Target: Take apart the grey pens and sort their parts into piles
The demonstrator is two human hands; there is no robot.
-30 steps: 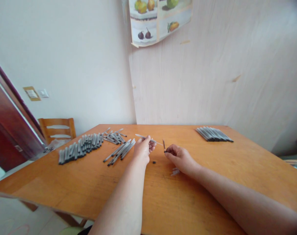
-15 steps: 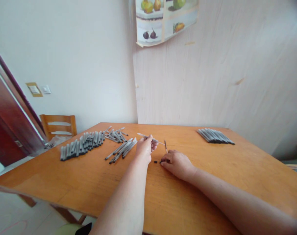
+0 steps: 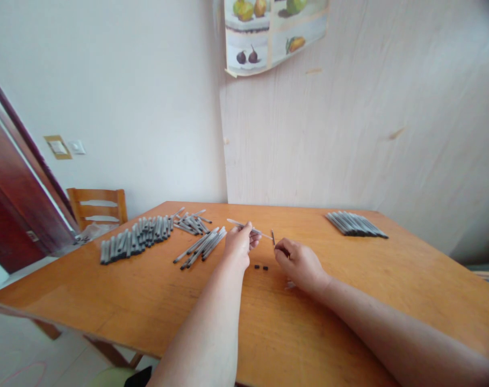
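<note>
My left hand (image 3: 239,244) is closed around a clear pen (image 3: 235,222); its pale thin end sticks out to the right past my fingertips. Just right of it, my right hand (image 3: 303,263) pinches the near end of a thin dark pen refill (image 3: 273,236). Two small black plugs (image 3: 265,268) lie side by side on the table between my forearms. Under the edge of my right hand some small clear pieces (image 3: 290,285) show in part.
On the wooden table (image 3: 180,312), a long row of grey pens with dark ends (image 3: 135,239) lies left. Looser pens (image 3: 204,247) lie nearer my left hand, with another small pile (image 3: 191,223) behind. A neat row of pens (image 3: 355,224) sits at far right. A chair (image 3: 97,207) stands behind.
My right hand has left a black plug beside the other one and moved up and slightly right to the refill's near end. My left hand stays put with the pen.
</note>
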